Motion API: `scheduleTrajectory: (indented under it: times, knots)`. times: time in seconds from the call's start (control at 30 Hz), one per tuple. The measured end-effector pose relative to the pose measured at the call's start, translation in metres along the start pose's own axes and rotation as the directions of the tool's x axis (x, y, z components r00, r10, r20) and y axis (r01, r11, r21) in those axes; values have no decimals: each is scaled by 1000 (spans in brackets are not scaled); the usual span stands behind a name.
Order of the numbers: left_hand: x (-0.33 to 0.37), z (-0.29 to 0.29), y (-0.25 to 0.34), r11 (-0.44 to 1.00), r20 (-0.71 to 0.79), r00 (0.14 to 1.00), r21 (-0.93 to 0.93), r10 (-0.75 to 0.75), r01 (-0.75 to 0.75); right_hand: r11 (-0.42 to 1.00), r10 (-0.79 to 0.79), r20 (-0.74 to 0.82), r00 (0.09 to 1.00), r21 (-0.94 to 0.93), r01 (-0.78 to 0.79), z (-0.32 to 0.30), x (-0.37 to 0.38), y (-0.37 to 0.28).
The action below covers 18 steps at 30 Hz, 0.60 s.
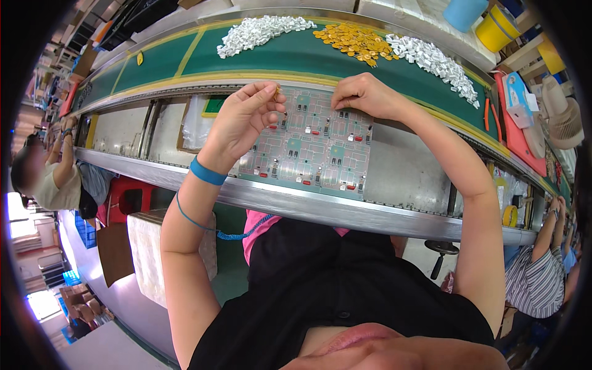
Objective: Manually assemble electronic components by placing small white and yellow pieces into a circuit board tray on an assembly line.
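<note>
The left hand (246, 117) is raised at upper centre in the head view, a small yellow part (277, 92) pinched at its fingertips. The right hand (367, 95) is bent over the central circuit board (308, 151); its grip cannot be told. The board's left edge is partly covered by the left hand. White pieces (259, 34) and yellow pieces (354, 42) are heaped along the top.

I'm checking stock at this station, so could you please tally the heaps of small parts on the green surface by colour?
White heaps, one at left and one at right: 2
Orange-yellow heap: 1
Total: 3 heaps
</note>
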<state>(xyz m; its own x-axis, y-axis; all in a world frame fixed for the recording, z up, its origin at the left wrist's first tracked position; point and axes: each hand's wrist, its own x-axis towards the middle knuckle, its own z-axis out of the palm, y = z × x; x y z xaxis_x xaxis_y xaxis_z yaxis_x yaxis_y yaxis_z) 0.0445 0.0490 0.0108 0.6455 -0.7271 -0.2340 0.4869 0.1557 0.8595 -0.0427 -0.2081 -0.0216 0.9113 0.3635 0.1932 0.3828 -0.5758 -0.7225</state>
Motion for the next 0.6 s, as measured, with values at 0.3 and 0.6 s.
scheduleTrajectory:
  times: [0.3,0.6]
  knots:
    - [13,-3,-13,992,4,997,-105,-73,73,996,-34,-12,999,-77,33,0,-8,-11]
    - [6,-10,-10,997,0,998,-23,-68,68,994,83,-59,995,73,-78,9,-3,-11]
